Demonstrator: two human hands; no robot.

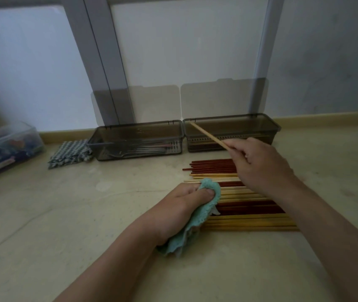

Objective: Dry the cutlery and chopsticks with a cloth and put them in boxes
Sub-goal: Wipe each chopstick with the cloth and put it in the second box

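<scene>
One pale chopstick [208, 136] is pinched at its near end by the curled fingers of the right hand [260, 164] at centre right of the frame, slanting up-left so that its tip lies over the rear left corner of the right-hand box [250, 129], whose lid stands open. Below it, mixed pale and dark red chopsticks [250, 219] lie side by side on the counter [64, 214]; at their left ends the left hand [180, 205] grips a bunched teal cloth [197, 216]. The left-hand box [134, 134], also open, holds cutlery [143, 149], with a checked cloth [70, 153] touching its left side and a clear container [5, 144] at the far left edge.
</scene>
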